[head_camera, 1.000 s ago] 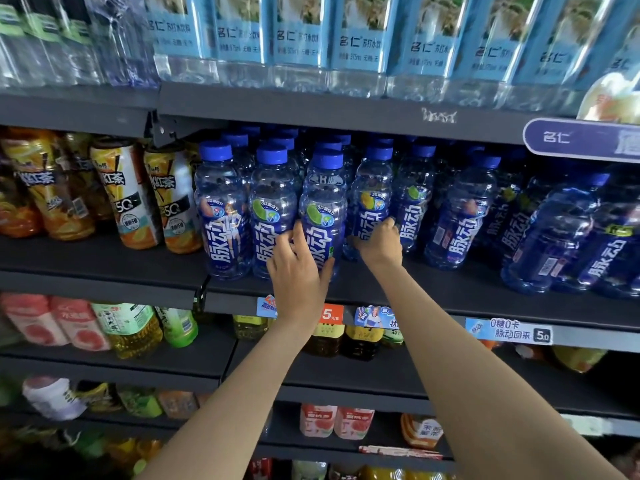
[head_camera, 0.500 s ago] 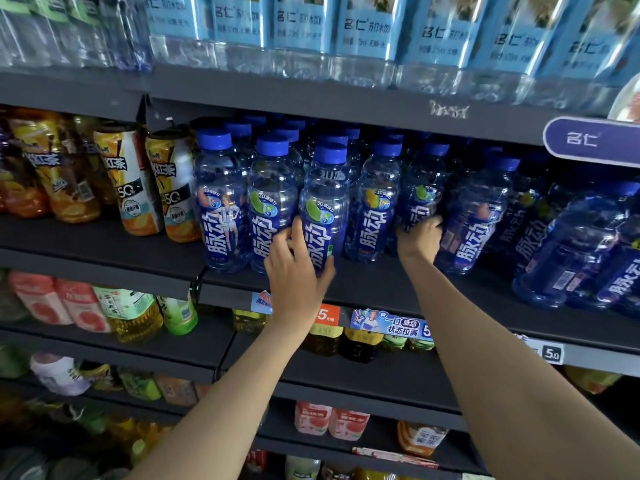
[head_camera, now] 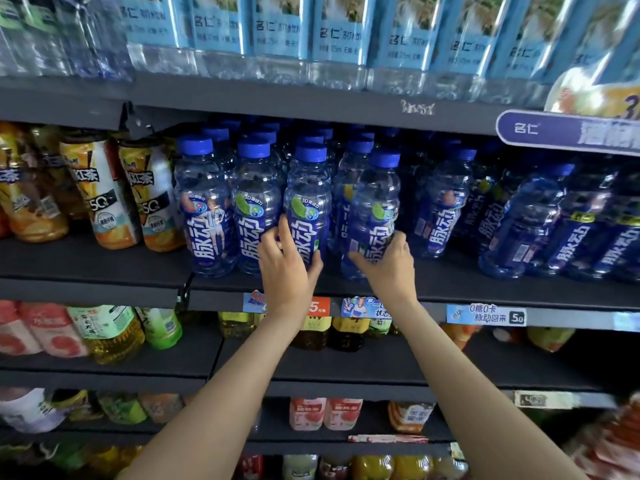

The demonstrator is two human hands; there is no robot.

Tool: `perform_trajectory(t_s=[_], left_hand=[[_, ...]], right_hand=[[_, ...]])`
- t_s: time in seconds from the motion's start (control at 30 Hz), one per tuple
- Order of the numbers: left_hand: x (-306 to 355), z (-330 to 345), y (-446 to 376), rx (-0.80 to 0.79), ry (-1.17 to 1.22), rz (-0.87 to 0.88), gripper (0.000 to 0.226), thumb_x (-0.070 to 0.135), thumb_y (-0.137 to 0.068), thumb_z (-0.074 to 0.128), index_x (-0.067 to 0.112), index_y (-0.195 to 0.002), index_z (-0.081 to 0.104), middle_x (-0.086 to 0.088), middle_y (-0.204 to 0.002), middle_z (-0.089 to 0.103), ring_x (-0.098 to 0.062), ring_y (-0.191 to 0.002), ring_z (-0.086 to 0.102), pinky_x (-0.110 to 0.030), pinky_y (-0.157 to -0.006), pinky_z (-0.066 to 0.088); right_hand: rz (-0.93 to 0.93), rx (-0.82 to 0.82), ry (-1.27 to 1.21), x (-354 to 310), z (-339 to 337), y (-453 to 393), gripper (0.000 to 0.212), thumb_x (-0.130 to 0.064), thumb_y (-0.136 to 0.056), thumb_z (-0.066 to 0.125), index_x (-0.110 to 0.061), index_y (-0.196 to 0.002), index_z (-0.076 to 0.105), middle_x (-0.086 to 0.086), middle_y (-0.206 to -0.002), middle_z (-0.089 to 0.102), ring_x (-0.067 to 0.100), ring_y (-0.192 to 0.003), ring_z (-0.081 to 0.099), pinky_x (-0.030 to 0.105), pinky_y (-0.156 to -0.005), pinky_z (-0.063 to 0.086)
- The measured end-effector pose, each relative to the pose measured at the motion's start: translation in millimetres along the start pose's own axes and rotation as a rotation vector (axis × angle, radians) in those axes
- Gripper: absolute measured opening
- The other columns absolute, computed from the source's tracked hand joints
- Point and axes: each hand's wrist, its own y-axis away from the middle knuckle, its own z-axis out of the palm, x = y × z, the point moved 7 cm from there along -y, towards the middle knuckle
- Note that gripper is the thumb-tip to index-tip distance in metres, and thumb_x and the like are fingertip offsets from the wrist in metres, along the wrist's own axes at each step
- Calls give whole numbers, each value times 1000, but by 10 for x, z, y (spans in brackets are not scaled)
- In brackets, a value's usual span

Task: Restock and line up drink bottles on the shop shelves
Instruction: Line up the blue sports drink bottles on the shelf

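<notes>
Blue-capped, blue-labelled drink bottles stand in rows on the middle shelf. My left hand grips the lower part of the third front bottle, which stands upright. My right hand holds the base of the fourth bottle, which leans slightly right at the shelf's front. Two more front bottles stand to the left. Further right, the blue bottles tilt and lie unevenly.
Orange tea bottles fill the shelf's left part. Light-blue water bottles line the shelf above. Lower shelves carry green, yellow and pink drinks. Price tags run along the shelf edge.
My right hand has come back left from the bottles further right and now holds the fourth front bottle, drawn forward and tilted. My left hand stays on the third bottle.
</notes>
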Motion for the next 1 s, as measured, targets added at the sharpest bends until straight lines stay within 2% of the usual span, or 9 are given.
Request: perform_trajectory(t_s=[0.2,0.4,0.47,0.6,0.7,0.73,0.8,0.87,1.0], left_hand=[[10,-13,-4,-23,15,1,67,24,-83,67,-4,-136,36,-22,-116,46,-34,-100,49,-39,-72,52],[26,17,2,-29,59,-36,69,27,-83,67,-1,-136,35,-23,-114,46,-35,-100,48,-43,-75,51],[42,20,6,-25,78,-35,69,28,-83,67,-1,-137,34,-23,-115,46,-35,-101,46,-43,-76,50],[25,-48,5,32,150,-67,64,28,-82,68,1,-132,39,-20,-117,44,-31,-106,46,-43,-86,48],[266,-209,-6,170,216,77,50,33,-81,60,8,-121,42,-17,-112,47,-25,-104,46,-40,-91,44],[412,-204,-18,174,206,159,47,33,-82,55,10,-121,41,-16,-112,49,-22,-105,43,-35,-93,40],[709,-133,-49,148,144,282,50,36,-83,51,12,-124,39,-15,-117,51,-20,-108,42,-30,-94,35],[925,-56,-115,145,27,317,57,41,-82,48,9,-129,37,-14,-123,51,-25,-111,47,-36,-95,40],[1032,90,-279,195,-250,344,67,47,-80,50,5,-131,37,-16,-128,52,-29,-115,49,-44,-101,37]], right_hand=[[-7,-74,-82,-106,176,31,52,-29,-76,75,-6,-111,44,10,-113,58,26,-104,57,38,-86,50],[38,150,56,-158,221,102,64,-35,-75,75,-4,-116,37,11,-118,44,26,-108,48,29,-75,42],[33,153,74,-171,248,105,66,-38,-75,74,-4,-117,36,10,-119,42,25,-110,47,29,-74,43],[-10,-17,-70,-68,152,18,77,-43,-73,74,-3,-127,36,11,-125,41,23,-116,43,30,-91,41],[-16,99,-155,147,-259,-118,70,-42,-77,70,-1,-127,43,11,-123,44,21,-115,41,20,-91,34],[16,194,-161,268,-429,-195,68,-40,-78,70,1,-126,44,13,-122,46,23,-115,41,20,-90,33],[141,294,-117,543,-628,-389,72,-35,-77,73,4,-126,40,19,-127,44,29,-120,38,30,-96,32],[251,257,-70,740,-655,-606,77,-32,-75,76,6,-128,36,23,-131,42,35,-123,38,40,-100,33],[296,146,-38,855,-574,-895,69,-30,-75,76,4,-121,37,23,-126,51,36,-117,50,42,-90,41]])
